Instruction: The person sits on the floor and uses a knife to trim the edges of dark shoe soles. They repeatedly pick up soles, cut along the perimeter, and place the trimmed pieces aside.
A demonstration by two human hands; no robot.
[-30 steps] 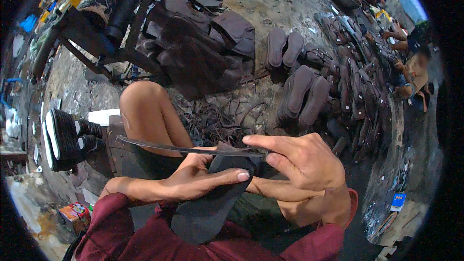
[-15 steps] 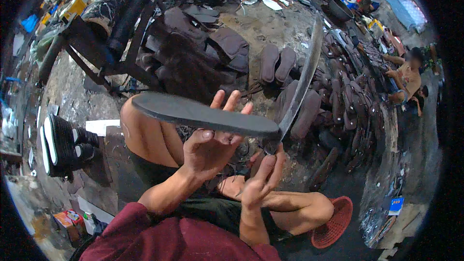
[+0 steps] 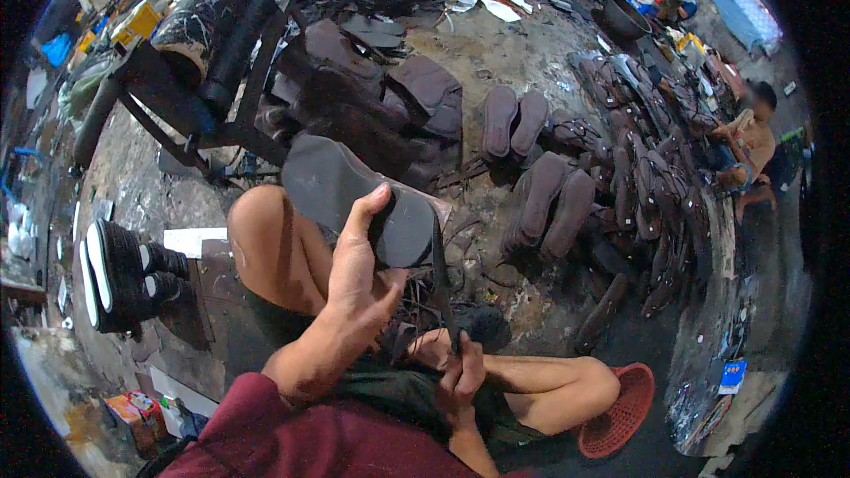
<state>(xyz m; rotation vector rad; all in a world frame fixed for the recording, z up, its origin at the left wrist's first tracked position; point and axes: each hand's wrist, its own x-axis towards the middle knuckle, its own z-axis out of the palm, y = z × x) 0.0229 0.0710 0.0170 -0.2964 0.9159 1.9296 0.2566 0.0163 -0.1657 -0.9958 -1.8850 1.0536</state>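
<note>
left hand grips a dark sandal sole; right hand below it clenches a long blade; finished soles lie beyond, trimming looks midway.

The left hand grips a dark sole, held up flat over the knee. The right hand, low by the lap, holds what looks like a thin blade rising to the sole's edge. Sandals lie beyond.

A single head-worn fisheye looks steeply down, close over the left hand and right hand, floor beyond the fingers bending, probably distorted, toward the rim.
</note>
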